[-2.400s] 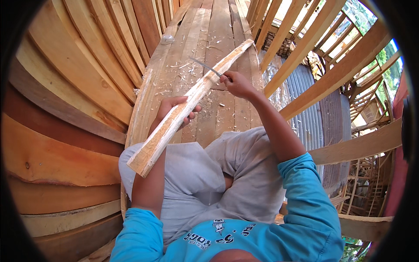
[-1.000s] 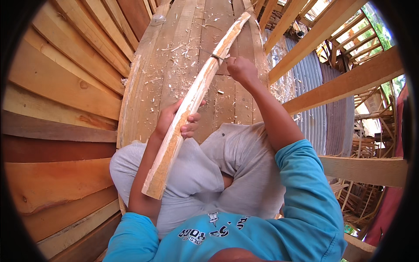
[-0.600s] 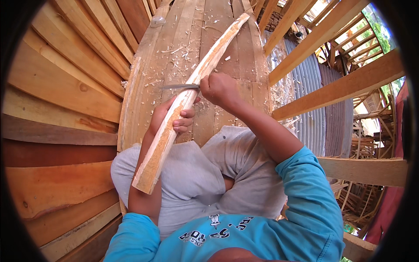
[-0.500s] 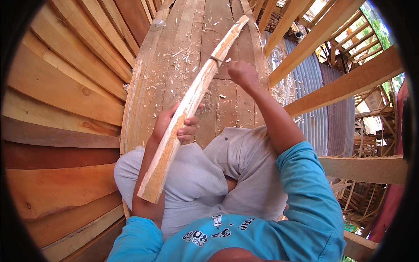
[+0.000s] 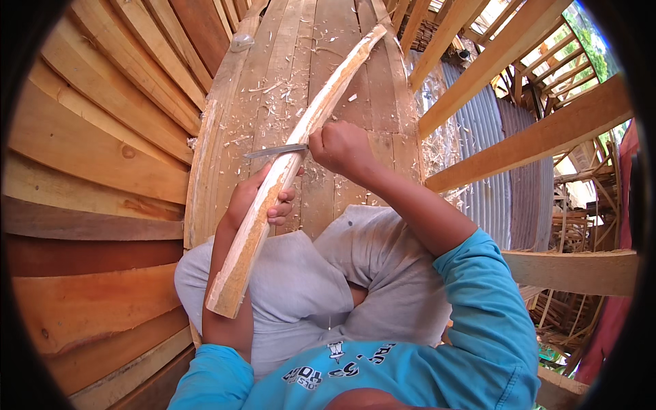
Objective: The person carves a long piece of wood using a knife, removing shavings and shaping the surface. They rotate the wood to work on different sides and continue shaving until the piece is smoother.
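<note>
Slanting from above the person's left forearm out over the plank floor [image 5: 383,147], the long piece of wood [image 5: 285,167] has a pale, freshly cut face broken by rough tan patches. The knife [image 5: 273,151] lies crosswise over it, just above the left hand [image 5: 242,198], its tip poking out past the left edge. That left hand has its grip wrapped around the wood below the blade; the right hand [image 5: 338,145] is a fist beside the wood, its grip closed around the knife's handle, which is mostly hidden. The blade has just come down the wood toward the body, which suggests a shaving stroke near its lower end and leaves little room above the left fingers. Half a second ago the knife sat near the far end with the right arm reaching out; now that elbow is more bent and the two hands are close together, while the left hand holds about the same part of the wood. Curled shavings [image 5: 273,87] litter the floor beyond the person's grey trousers [image 5: 280,273]. Stacked boards [image 5: 102,178] line the left, and wooden beams [image 5: 533,145] and corrugated sheets [image 5: 495,157] the right.
</note>
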